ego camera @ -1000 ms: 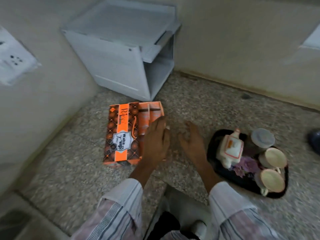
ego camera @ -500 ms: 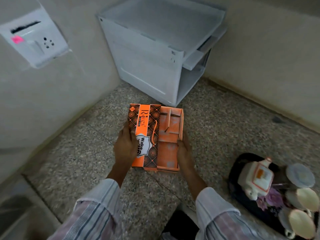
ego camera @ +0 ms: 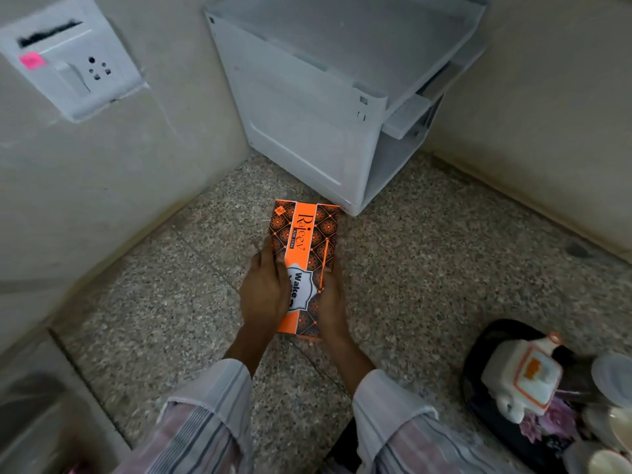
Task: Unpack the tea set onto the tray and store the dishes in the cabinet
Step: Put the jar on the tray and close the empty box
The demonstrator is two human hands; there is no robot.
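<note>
An orange and brown patterned tea set box [ego camera: 307, 234] lies on the speckled floor with its lid closed. My left hand [ego camera: 265, 292] presses flat on the lid and left side. My right hand [ego camera: 330, 302] grips the box's right side. At the lower right a black floral tray [ego camera: 485, 340] holds a white teapot [ego camera: 523, 378] with orange trim, and several cups [ego camera: 612, 378] sit at its right edge, partly cut off. The white plastic cabinet [ego camera: 307, 107] stands in the corner just behind the box, its open front facing right.
Beige walls meet in the corner behind the cabinet. A white switch and socket plate [ego camera: 68, 70] is on the left wall. A low ledge [ego camera: 30, 388] runs at the lower left. My striped sleeves and knees fill the bottom edge.
The box lid was open, showing orange dividers; it is now closed over the box. Both hands have moved in to hold the closed box, and the view has shifted towards the cabinet.
</note>
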